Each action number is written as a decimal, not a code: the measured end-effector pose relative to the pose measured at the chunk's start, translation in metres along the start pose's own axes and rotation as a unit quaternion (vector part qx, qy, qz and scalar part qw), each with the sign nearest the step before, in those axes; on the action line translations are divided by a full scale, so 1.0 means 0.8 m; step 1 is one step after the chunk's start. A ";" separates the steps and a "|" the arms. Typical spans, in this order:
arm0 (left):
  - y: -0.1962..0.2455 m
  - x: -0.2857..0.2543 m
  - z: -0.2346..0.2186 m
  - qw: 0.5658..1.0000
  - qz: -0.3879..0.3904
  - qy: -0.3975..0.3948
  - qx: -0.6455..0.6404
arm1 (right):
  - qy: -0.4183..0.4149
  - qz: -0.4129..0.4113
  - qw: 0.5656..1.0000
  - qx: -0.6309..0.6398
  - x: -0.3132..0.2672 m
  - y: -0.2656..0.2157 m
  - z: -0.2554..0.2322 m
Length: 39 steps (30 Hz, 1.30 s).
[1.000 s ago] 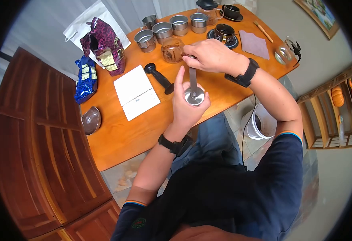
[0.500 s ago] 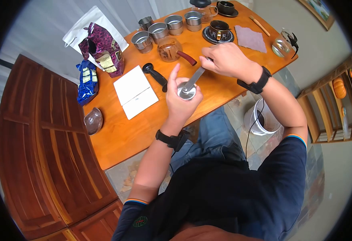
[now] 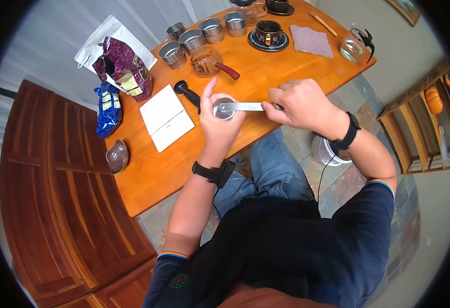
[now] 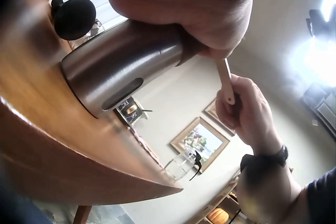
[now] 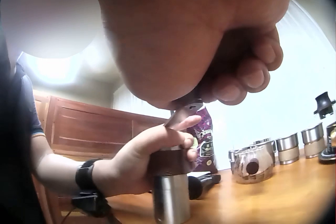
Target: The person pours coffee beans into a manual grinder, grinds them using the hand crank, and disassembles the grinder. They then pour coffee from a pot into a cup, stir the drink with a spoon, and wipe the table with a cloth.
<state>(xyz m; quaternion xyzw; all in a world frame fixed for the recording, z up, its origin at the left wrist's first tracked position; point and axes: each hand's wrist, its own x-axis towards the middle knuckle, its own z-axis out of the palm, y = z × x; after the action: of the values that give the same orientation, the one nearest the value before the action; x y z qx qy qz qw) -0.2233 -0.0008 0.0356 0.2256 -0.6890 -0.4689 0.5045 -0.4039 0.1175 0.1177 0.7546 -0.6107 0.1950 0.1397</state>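
Observation:
In the head view my left hand [image 3: 220,128] grips a hand coffee grinder [image 3: 224,112], its thumb raised beside the round lid. The left wrist view shows the steel body [image 4: 126,61] with a slot in its side, standing over the wooden table. My right hand [image 3: 307,105] curls around the knob at the outer end of the flat metal crank [image 3: 246,107], which points right from the lid. The knob is mostly hidden by the fingers. In the right wrist view a dark band circles the grinder [image 5: 171,198] under the left fingers.
Behind the hands stand a glass pot [image 3: 203,61] with a red-brown handle and several metal cups [image 3: 191,40]. Left are a white flat scale-like slab [image 3: 167,117], a black scoop-like tool [image 3: 186,92], a purple bag [image 3: 127,72] and a brown bowl [image 3: 117,156]. A glass jug [image 3: 352,50] is near the right corner.
The right hand has swung the crank clockwise, from pointing away from the body to pointing right. The left hand keeps its hold on the grinder, slightly further left in view.

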 end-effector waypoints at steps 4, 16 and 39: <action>0.000 0.000 0.001 1.000 0.001 0.002 0.013 | 0.016 -0.025 1.000 0.002 -0.008 -0.006 0.000; -0.016 0.002 0.006 0.997 0.050 0.033 0.053 | 0.029 -0.164 0.986 0.025 0.008 -0.029 0.005; -0.015 -0.010 0.016 0.996 0.005 0.093 -0.006 | 0.023 -0.371 0.923 0.095 0.058 -0.081 0.046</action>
<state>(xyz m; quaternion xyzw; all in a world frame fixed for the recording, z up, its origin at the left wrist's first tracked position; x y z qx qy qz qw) -0.2332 0.0055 0.0206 0.2618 -0.6372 -0.4480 0.5699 -0.3278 0.0744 0.1086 0.9325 -0.2618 0.2035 0.1433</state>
